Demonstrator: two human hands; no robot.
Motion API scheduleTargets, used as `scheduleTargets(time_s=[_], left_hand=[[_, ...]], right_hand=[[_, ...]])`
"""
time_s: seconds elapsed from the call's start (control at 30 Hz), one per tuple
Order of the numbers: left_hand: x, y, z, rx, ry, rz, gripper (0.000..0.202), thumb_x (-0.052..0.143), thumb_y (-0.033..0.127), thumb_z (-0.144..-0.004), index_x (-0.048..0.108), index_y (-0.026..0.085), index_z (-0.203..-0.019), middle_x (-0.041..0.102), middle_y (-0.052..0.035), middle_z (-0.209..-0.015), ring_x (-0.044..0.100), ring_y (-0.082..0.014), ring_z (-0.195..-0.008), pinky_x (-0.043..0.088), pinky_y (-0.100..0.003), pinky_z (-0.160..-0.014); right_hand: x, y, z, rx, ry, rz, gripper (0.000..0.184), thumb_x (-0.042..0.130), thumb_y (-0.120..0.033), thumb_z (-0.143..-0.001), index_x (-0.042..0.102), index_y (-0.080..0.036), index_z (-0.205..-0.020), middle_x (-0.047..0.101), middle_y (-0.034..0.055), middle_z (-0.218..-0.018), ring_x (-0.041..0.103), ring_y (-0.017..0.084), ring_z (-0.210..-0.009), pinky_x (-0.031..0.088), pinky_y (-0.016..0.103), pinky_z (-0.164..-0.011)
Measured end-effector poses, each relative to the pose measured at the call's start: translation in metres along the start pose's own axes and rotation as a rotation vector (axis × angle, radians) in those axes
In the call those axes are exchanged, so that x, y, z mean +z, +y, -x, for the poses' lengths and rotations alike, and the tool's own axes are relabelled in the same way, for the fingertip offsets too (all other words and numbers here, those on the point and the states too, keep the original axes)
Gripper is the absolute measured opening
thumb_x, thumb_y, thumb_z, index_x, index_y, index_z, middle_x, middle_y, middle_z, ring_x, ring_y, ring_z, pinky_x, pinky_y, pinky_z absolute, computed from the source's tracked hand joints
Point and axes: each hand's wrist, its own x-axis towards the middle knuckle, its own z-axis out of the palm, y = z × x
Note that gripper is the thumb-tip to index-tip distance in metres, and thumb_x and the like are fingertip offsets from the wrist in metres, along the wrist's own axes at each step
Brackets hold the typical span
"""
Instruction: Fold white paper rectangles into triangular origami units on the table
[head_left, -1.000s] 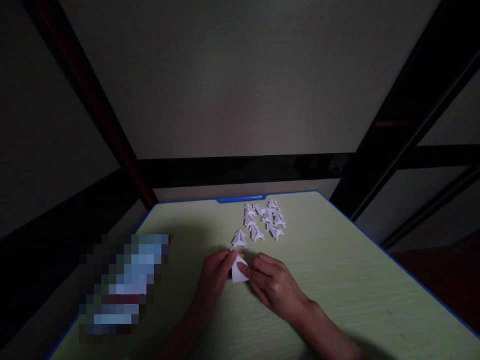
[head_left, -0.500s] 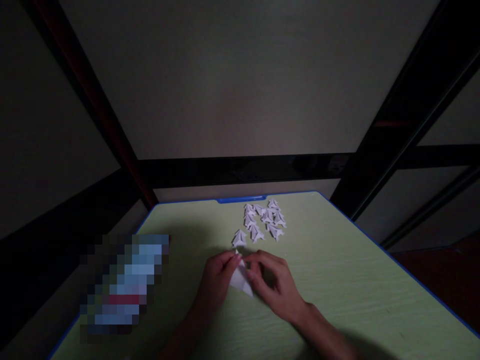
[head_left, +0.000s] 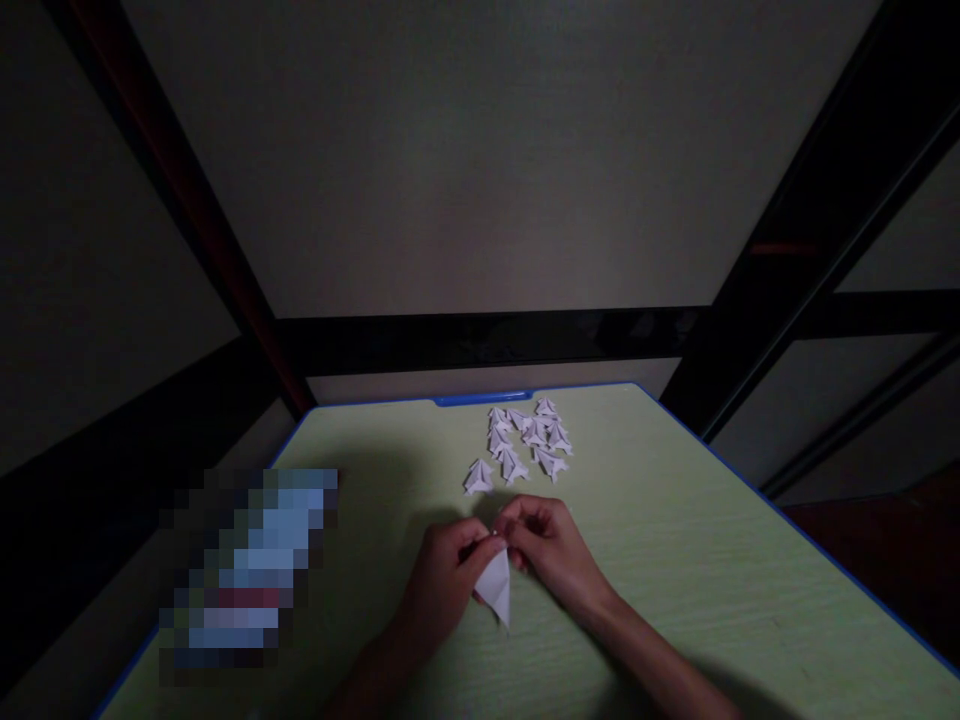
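A piece of folded white paper is pinched in my left hand, its pointed lower end hanging towards me. My right hand is closed at the paper's upper end, thumb and fingers pressed together close to the left fingertips. Fingers hide the top of the paper. Just beyond my hands lies a small folded paper figure, flat on the table. Several similar white paper figures sit in a loose cluster farther back, some touching or overlapping.
The pale green table has a blue rim and a blue handle-like strip at its far edge. A pixelated, blurred object lies at the left. Behind the table stands a panelled wall or cabinet with dark bands.
The paper has turned so its free point hangs lower, towards me. My left hand has shifted slightly right, and my right fingers have closed in at the paper's top. The figures stayed put.
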Motion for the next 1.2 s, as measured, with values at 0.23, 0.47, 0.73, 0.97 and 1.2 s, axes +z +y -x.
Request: scheduleTargets(time_s=[0.23,0.47,0.73,0.97,1.2], left_hand=[[-0.002,0.008,-0.001,0.014,0.072,0.133,0.012,0.056,0.021,-0.062,0.049,0.016,-0.070,0.058,0.0002,-0.058,0.052,-0.0117,-0.052,0.037,-0.018,-0.044],[-0.006,0.006,-0.003,0.057,0.136,0.206,0.011,0.056,0.021,-0.063,0.047,0.016,-0.065,0.054,0.0036,-0.056,0.050,-0.0081,-0.045,0.040,-0.017,-0.040],[-0.005,0.008,-0.006,0.032,0.190,0.253,0.012,0.058,0.018,-0.059,0.048,0.015,-0.065,0.056,0.0044,-0.054,0.051,-0.0077,-0.043,0.041,-0.016,-0.039],[-0.007,0.009,-0.006,-0.001,0.215,0.273,0.011,0.060,0.017,-0.056,0.051,0.014,-0.060,0.056,0.0041,-0.048,0.051,-0.0078,-0.041,0.042,-0.016,-0.040],[-0.008,0.008,-0.006,-0.033,0.226,0.311,0.011,0.061,0.017,-0.054,0.054,0.013,-0.061,0.057,0.0037,-0.047,0.050,-0.0072,-0.040,0.040,-0.015,-0.038]], right_hand=[[-0.004,0.004,-0.004,-0.091,0.107,-0.137,0.014,0.055,-0.024,-0.065,0.053,-0.012,-0.058,0.050,-0.0047,-0.042,0.042,0.005,-0.039,0.033,0.017,-0.043],[-0.009,0.007,-0.006,-0.146,0.196,-0.208,0.015,0.056,-0.026,-0.068,0.054,-0.012,-0.062,0.051,-0.0046,-0.044,0.043,0.005,-0.043,0.034,0.016,-0.046],[-0.006,0.008,-0.007,-0.088,0.160,-0.273,0.016,0.062,-0.026,-0.062,0.053,-0.013,-0.061,0.052,-0.0053,-0.044,0.043,0.004,-0.041,0.033,0.015,-0.043],[-0.003,0.012,-0.004,-0.048,0.042,-0.221,0.021,0.064,-0.027,-0.059,0.051,-0.012,-0.051,0.051,-0.0048,-0.040,0.040,0.004,-0.037,0.029,0.016,-0.040],[-0.002,0.010,-0.003,-0.043,0.036,-0.240,0.020,0.064,-0.026,-0.059,0.054,-0.011,-0.052,0.052,-0.0043,-0.041,0.041,0.004,-0.039,0.029,0.017,-0.042]])
